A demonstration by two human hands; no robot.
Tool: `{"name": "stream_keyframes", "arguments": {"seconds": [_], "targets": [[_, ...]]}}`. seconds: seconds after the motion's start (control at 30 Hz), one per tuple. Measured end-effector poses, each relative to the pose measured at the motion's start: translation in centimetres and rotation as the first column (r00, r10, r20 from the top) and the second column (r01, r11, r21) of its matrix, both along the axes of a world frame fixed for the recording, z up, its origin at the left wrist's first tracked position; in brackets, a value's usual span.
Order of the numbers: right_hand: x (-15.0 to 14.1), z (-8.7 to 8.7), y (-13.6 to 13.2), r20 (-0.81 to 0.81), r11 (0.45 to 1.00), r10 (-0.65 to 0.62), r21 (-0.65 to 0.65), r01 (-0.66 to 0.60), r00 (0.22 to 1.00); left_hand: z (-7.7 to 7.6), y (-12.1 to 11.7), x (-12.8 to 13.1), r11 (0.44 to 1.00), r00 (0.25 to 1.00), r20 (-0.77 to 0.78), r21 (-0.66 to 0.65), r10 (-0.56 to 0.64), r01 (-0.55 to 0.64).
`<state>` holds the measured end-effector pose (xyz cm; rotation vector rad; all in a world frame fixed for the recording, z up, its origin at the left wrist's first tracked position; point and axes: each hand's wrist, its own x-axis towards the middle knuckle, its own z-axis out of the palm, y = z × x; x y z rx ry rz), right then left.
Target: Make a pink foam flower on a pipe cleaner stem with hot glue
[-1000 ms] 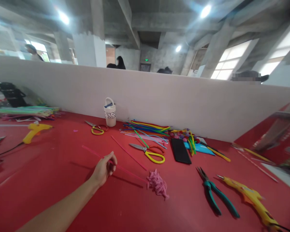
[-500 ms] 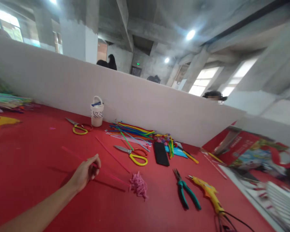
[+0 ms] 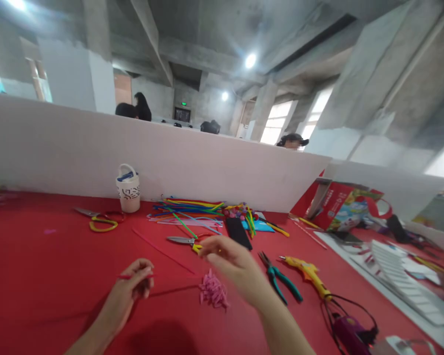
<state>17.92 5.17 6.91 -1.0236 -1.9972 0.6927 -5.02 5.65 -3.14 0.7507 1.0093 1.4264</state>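
The thin pink stem (image 3: 124, 277) is above the red tabletop (image 3: 52, 276), with its narrow shadow below. Room for moving is widest to its left and nearer to us; at the far side the white partition (image 3: 207, 162) bounds the surface, and on the right we have the edge of a white board (image 3: 335, 254).

We see the stem pass through the fingers of our left hand (image 3: 129, 287): one end sticks out leftward, while a faint line runs right towards the pile of short pink pieces (image 3: 213, 291). That hand is nearly closed, thumb and fingers pinching the stem, the forearm rising from the bottom edge.

Our right hand (image 3: 234, 262) hangs palm inward above and right of the pile, loosely open, fingers curved leftward, with nothing visible in its grasp. It hides much of the near scissors' (image 3: 181, 240) handles; we cannot tell whether it touches them.

Another pink stem (image 3: 163, 250) lies slantwise beyond the left hand. Farther out we have the coloured stems (image 3: 192, 209) against the partition, the black phone (image 3: 238, 233), the green-handled pliers (image 3: 277, 278) and the yellow glue gun (image 3: 309, 271). The far scissors (image 3: 95, 215) and white cup (image 3: 129, 196) stand off to the left.
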Motion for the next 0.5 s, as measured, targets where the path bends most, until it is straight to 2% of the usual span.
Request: {"name": "stream_keyframes", "arguments": {"seconds": [0.13, 0.23, 0.33, 0.43, 0.5], "targets": [[-3.6, -4.0, -1.2, 0.178, 0.999, 0.012, 0.046, -0.021, 0.984, 1.3, -1.0, 0.8, 0.998, 0.998, -0.01, -0.018, -0.068, 0.067], [-4.3, -5.9, -1.5, 0.264, 0.999, -0.033, 0.041, 0.023, 0.964, 1.9, -1.6, 1.2, 0.993, 0.993, 0.002, -0.024, -0.117, 0.117], [-2.6, -5.9, -1.6, 0.297, 0.999, -0.036, 0.012, 0.034, 0.954, 2.0, -1.7, 1.1, 0.991, 0.992, 0.029, -0.047, -0.125, 0.127], [0.2, -4.9, -1.3, 0.307, 0.999, 0.044, -0.03, -0.037, 0.951, 2.2, -1.4, 0.5, 0.991, 0.992, 0.077, -0.083, -0.097, 0.103], [2.1, -4.4, -0.6, 0.302, 0.999, 0.017, -0.043, -0.004, 0.953, 2.5, -0.9, -0.2, 0.991, 0.991, 0.115, -0.105, -0.068, 0.08]]}}
